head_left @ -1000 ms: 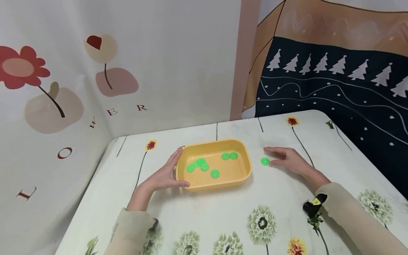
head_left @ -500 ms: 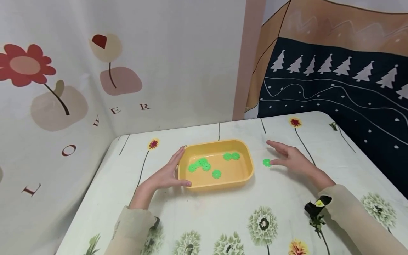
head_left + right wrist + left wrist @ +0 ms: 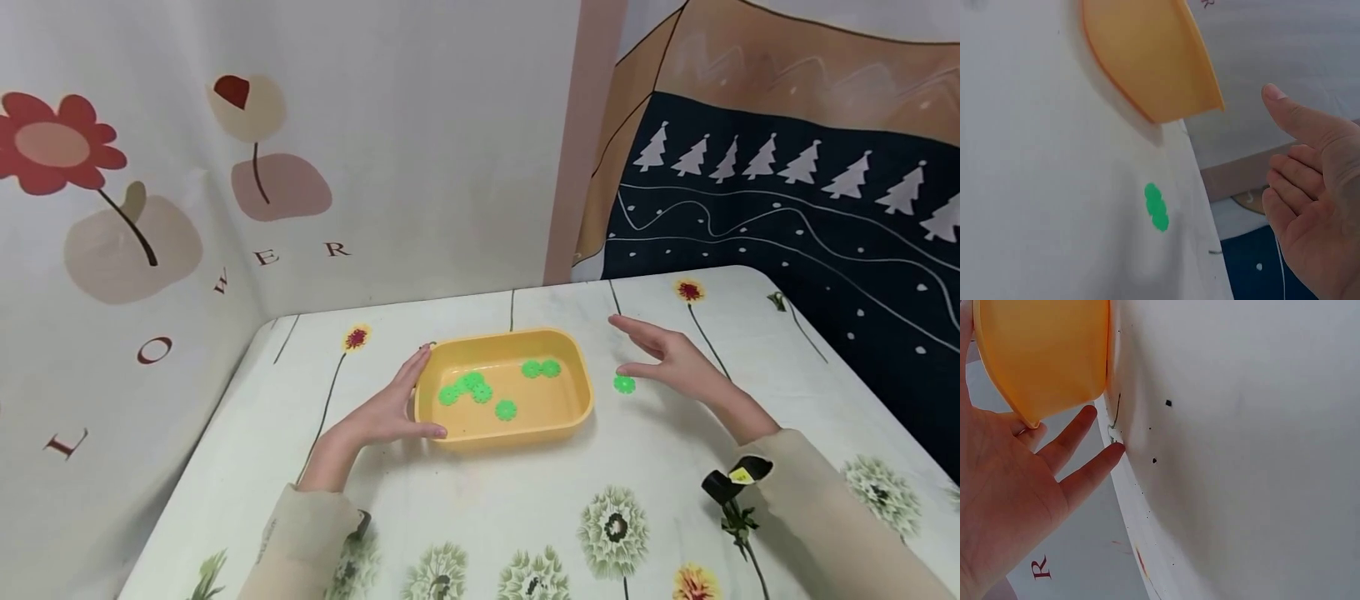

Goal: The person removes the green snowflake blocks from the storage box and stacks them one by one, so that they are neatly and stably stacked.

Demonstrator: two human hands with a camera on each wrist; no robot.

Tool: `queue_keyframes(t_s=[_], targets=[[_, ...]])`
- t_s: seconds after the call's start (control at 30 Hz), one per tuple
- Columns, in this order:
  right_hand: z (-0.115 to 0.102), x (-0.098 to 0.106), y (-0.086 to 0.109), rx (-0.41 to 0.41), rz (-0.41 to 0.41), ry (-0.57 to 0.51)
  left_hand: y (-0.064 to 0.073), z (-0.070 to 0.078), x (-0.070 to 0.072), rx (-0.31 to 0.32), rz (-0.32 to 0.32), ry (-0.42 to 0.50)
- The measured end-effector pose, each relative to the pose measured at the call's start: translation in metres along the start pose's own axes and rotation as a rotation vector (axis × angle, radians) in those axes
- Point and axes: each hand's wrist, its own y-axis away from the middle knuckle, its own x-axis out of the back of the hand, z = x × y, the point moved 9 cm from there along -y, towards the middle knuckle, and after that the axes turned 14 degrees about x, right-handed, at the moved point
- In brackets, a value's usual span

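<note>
A shallow yellow plastic tray (image 3: 517, 427) stands on the table, with several green, notched-edge discs (image 3: 506, 410) inside. My left hand (image 3: 386, 412) holds its left end, thumb at the near corner and fingers round the far one. In the left wrist view, two fingers reach past the tray's wall (image 3: 1047, 356). Right of the tray, another green disc (image 3: 624, 385) lies on the cloth. Just over it hovers my right hand (image 3: 671, 362), thumb and fingers spread apart with nothing between them. From the right wrist, the disc (image 3: 1157, 207) shows below the palm.
A white tablecloth (image 3: 510, 517) printed with flowers covers the table. Light curtain fabric (image 3: 420, 167) rises behind and to the left, and a dark tree-patterned cloth (image 3: 750, 208) hangs at the right. Each wrist wears a small black device (image 3: 723, 486).
My right hand has lifted slightly and shifted back to the left over the loose disc, its fingers spreading wider. The left hand and tray stay put.
</note>
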Motion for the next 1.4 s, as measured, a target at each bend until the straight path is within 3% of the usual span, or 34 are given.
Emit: queue_keyframes(t_s=[0.43, 0.73, 0.93, 1.13, 1.4], targets=[[-0.031, -0.033, -0.031, 0.069, -0.014, -0.184, 0.001, -0.001, 0.002, 0.002, 0.005, -0.011], [-0.058, -0.073, -0.055, 0.118, -0.042, -0.275, 0.0, -0.005, 0.004, 0.013, 0.02, 0.0], [-0.065, -0.104, -0.062, 0.145, -0.095, -0.342, 0.0, -0.005, 0.004, -0.001, 0.057, -0.055], [-0.06, -0.133, -0.067, 0.122, -0.159, -0.373, 0.002, -0.005, 0.005, -0.013, 0.078, -0.113], [-0.055, -0.147, -0.08, 0.032, -0.209, -0.388, 0.001, -0.003, 0.006, 0.005, 0.067, -0.103]])
